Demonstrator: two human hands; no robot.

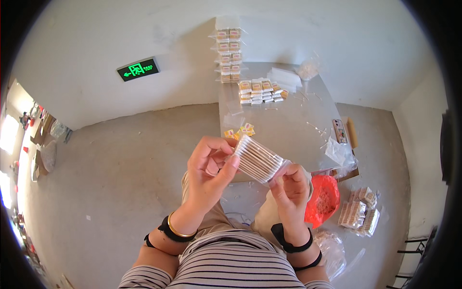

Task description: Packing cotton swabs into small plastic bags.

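Between my two hands, above my lap at the table's near edge, is a clear packet of cotton swabs (259, 160), tilted down to the right. My left hand (210, 166) grips its upper left end, thumb in front and fingers behind. At the lower right end, my right hand (290, 185) pinches the clear plastic of the packet between thumb and fingers. The swabs lie side by side in a flat row. Just beyond the packet, several small yellow-and-white cards (246, 130) lie on the table, partly hidden by my left hand.
On the grey table (293, 130) are stacked swab packets (260, 91), a tall stack of packs (228, 53), loose swabs (315, 129) and a phone (340, 131). On the floor at right are a red bag (323, 201), bundled swab packs (358, 212) and a clear plastic bag (329, 253).
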